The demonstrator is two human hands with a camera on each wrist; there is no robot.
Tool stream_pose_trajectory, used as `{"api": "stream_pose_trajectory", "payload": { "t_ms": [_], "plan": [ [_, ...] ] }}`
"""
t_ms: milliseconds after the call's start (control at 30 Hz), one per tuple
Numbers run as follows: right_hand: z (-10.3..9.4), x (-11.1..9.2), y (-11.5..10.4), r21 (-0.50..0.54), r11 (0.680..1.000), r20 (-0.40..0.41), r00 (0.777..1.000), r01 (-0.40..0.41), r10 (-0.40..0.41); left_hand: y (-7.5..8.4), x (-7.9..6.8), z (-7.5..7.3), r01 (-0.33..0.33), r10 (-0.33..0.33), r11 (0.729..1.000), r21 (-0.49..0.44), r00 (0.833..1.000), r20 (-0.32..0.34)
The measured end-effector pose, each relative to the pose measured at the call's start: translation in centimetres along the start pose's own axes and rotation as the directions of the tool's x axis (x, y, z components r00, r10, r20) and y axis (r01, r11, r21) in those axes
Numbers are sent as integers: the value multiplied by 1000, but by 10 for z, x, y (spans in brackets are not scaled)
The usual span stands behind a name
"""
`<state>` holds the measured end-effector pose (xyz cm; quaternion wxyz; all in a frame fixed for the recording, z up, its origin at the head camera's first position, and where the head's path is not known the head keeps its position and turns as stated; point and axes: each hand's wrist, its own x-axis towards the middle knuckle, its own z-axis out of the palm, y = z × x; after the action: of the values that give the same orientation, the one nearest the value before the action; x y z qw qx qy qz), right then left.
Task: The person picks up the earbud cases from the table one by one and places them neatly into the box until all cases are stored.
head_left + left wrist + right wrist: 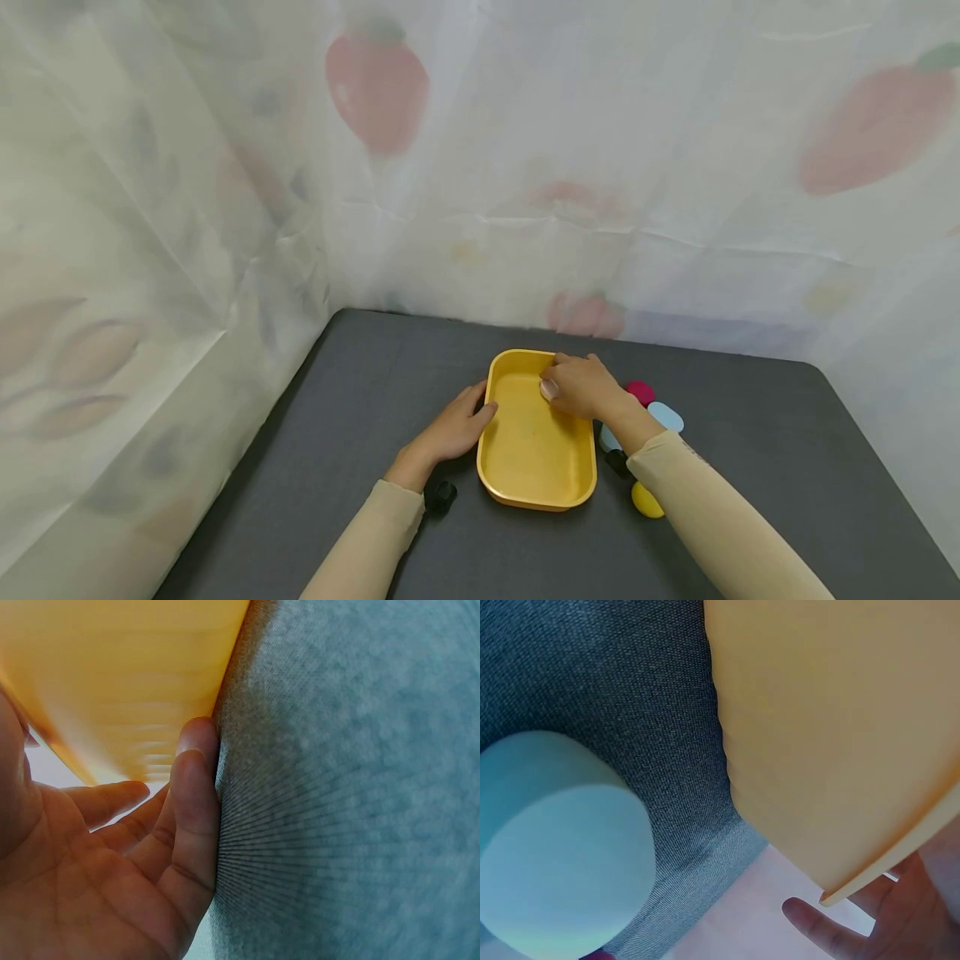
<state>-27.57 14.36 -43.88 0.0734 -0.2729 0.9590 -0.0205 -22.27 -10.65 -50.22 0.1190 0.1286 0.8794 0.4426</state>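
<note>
Yellow rectangular tray (536, 454), between left grip (455, 425) and right grip (583, 386).
Left clamped on tray wall, thumb over rim; right pinching small whitish piece (549, 389) inside tray; light-blue block (666, 416) outside, near right grip.

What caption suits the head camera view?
Left hand holding a yellow tray, right hand gripping a pale object by its right side.

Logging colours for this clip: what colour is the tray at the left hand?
The tray is yellow; it shows best in the head view.
</note>
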Motion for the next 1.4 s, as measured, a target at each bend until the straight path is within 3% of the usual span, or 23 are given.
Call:
{"api": "stream_pose_trajectory", "payload": {
  "t_ms": [833,1400],
  "plan": [
    [-2,-2,-6,-8,1000,-1,1000,-19,19,2,-2,0,-1,1,1000,-3,1000,-12],
    [-7,-3,-1,3,1000,-24,999,27,-27,1,-1,0,9,-9,1000,-8,1000,-12]
  ]
}}
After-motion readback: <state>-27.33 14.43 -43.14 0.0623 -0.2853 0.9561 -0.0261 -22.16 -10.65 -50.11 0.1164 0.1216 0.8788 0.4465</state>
